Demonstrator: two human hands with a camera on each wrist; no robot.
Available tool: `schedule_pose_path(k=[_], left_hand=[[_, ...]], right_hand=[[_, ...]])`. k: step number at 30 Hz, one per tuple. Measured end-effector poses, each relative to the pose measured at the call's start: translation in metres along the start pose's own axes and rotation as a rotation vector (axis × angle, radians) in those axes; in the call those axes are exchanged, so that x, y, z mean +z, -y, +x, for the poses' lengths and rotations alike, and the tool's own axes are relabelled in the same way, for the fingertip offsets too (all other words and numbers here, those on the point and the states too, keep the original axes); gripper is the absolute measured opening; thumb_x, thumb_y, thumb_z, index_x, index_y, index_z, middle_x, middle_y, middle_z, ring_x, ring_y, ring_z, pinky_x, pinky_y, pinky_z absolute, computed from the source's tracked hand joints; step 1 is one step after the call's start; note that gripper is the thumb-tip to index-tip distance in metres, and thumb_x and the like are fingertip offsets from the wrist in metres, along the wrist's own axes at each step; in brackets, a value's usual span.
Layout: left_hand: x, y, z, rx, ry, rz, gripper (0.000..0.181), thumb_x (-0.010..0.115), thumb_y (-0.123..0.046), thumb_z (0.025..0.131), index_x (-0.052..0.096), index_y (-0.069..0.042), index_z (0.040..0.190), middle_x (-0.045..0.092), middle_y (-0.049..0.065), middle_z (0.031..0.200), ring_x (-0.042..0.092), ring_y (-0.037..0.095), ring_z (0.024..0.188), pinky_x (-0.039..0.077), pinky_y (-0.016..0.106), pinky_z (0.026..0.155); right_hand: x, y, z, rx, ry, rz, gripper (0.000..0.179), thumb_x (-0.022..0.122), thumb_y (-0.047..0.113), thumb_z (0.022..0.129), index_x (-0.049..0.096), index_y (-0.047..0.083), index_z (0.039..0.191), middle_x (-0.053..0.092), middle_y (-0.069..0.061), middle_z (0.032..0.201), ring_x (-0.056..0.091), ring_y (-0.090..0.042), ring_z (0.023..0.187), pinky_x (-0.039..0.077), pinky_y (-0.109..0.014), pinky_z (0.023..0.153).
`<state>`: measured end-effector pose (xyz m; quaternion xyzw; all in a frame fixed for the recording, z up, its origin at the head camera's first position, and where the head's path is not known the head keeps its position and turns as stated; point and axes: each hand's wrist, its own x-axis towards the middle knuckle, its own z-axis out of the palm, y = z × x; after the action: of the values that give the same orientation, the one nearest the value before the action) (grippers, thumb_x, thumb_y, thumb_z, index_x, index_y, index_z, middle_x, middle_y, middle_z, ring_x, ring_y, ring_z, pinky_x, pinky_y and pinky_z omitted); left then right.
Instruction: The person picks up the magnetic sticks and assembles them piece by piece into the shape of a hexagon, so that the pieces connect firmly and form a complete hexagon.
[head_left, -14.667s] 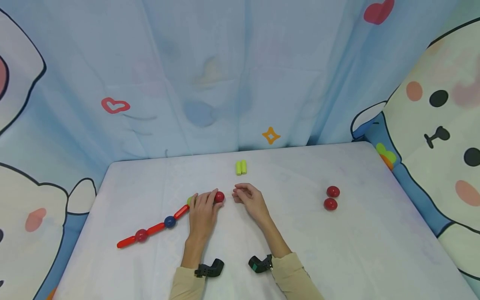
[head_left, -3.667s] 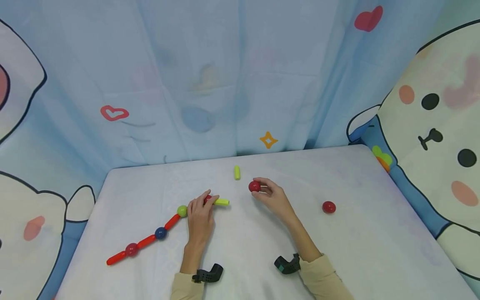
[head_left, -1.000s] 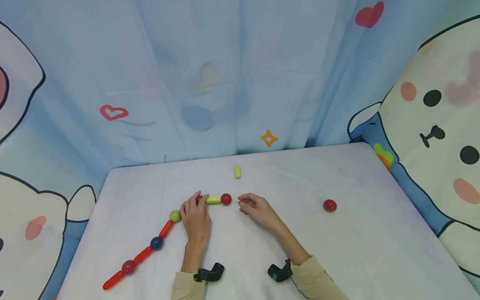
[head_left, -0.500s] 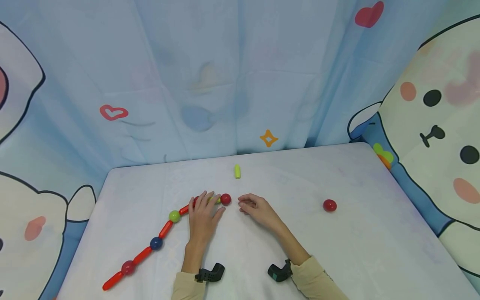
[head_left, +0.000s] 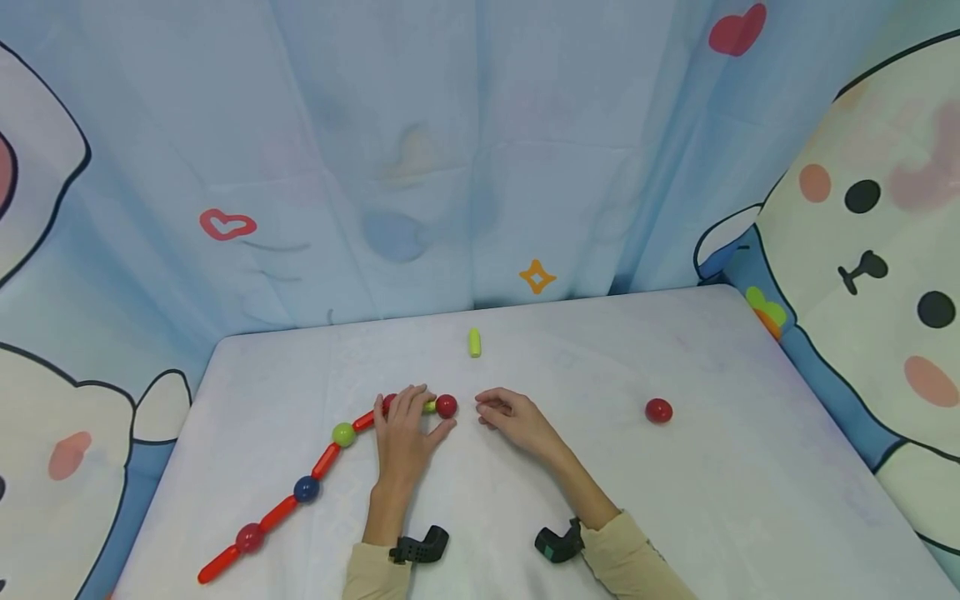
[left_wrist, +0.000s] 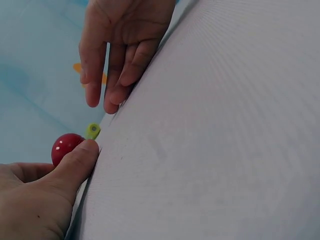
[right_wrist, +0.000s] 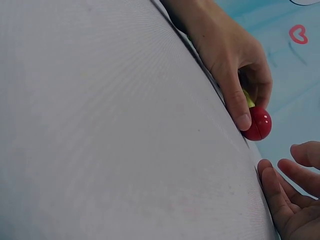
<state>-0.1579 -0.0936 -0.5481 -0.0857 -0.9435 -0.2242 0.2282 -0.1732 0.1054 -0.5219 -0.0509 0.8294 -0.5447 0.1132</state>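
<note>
A chain of toy sticks and balls [head_left: 279, 512] curves over the white table, with red sticks, red balls, a blue ball [head_left: 307, 489] and a green ball [head_left: 343, 434]. At its upper right end, a yellow-green stick [head_left: 430, 407] joins a red ball [head_left: 446, 407]. My left hand [head_left: 401, 437] lies over that end, fingers round the yellow-green stick and thumb beside the end ball, as the right wrist view shows. My right hand [head_left: 517, 421] rests just right of the end ball, fingers loosely bent and holding nothing.
A loose yellow-green stick [head_left: 475, 342] lies towards the back of the table [head_left: 570, 350]. Another red ball [head_left: 658, 411] sits off to the right. Behind the table hangs a blue printed curtain [head_left: 420, 192].
Since the oldest frame, a yellow-green stick and a red ball have joined the chain's end. The chain has shifted leftward. Lately, my left hand has slid right along it.
</note>
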Motion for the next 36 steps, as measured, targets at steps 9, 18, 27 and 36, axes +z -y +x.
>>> schedule_pose_path(k=[9, 18, 27, 36], left_hand=[[0.002, 0.001, -0.002, 0.027, 0.010, 0.025, 0.050, 0.078, -0.041, 0.079, 0.063, -0.023, 0.123, 0.068, 0.000, 0.117, 0.057, 0.020, 0.118, 0.023, 0.064, 0.114], [0.000, 0.000, -0.002, 0.003, 0.027, 0.031, 0.049, 0.074, -0.042, 0.082, 0.063, -0.027, 0.127, 0.066, 0.001, 0.118, 0.056, 0.022, 0.118, 0.022, 0.064, 0.114], [-0.002, 0.000, 0.000, -0.052, 0.050, -0.004, 0.049, 0.073, -0.042, 0.083, 0.063, -0.027, 0.128, 0.066, 0.002, 0.120, 0.055, 0.022, 0.121, 0.017, 0.064, 0.116], [0.001, 0.003, 0.001, -0.077, 0.008, -0.012, 0.048, 0.075, -0.040, 0.082, 0.064, -0.025, 0.127, 0.066, 0.002, 0.120, 0.055, 0.023, 0.121, 0.018, 0.065, 0.115]], right_hand=[[-0.002, -0.002, -0.001, -0.016, 0.023, 0.006, 0.029, 0.061, 0.022, 0.095, 0.064, 0.005, 0.119, 0.070, -0.011, 0.109, 0.070, -0.017, 0.092, 0.058, -0.027, 0.080], [-0.003, 0.002, 0.005, -0.045, 0.049, 0.012, 0.031, 0.061, 0.023, 0.096, 0.063, 0.004, 0.121, 0.070, -0.012, 0.110, 0.070, -0.016, 0.089, 0.058, -0.025, 0.077], [0.002, 0.012, 0.030, -0.108, -0.032, -0.074, 0.027, 0.061, 0.021, 0.095, 0.065, 0.011, 0.119, 0.070, -0.006, 0.111, 0.068, -0.017, 0.095, 0.055, -0.029, 0.081], [-0.009, 0.023, 0.078, -0.193, -0.185, -0.254, 0.029, 0.060, 0.019, 0.094, 0.065, 0.007, 0.120, 0.060, -0.013, 0.126, 0.059, -0.028, 0.118, 0.051, -0.043, 0.097]])
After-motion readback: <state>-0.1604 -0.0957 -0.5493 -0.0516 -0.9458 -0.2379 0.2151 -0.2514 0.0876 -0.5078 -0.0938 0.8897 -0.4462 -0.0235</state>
